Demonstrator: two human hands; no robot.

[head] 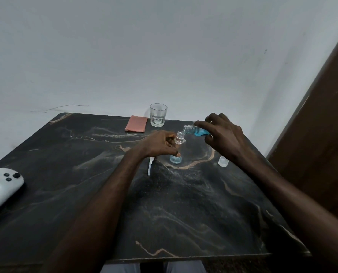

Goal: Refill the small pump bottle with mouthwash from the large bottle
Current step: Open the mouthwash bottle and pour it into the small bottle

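Mouthwash, bright blue, sits in the large bottle (197, 131), which the right hand (225, 137) holds tipped almost on its side above the table (193, 203). The fingers of that hand are wrapped around the bottle's body, hiding most of it; only the clear neck and a band of blue liquid show. The open mouth points left and slightly down, right next to the opening of the small pump bottle (177, 148); whether the two rims touch cannot be told.

That small bottle stands upright on the dark marbled table, a little beyond its middle. It is clear, with a wide collar near the top and a shallow pool of blue liquid at the bottom. The left hand (160, 144) is closed around its middle from the left side, thumb toward the base.

Just left of the small bottle, partly under the left wrist, the white pump tube (150, 167) lies flat on the table. A small white cap (223, 161) stands on the table to the right, below the right hand and apart from both bottles.

At the far edge stand an empty drinking glass (158, 115) and, just to its left, a folded pink cloth (136, 123). A white controller (1, 186) rests at the left edge, well apart from everything else.
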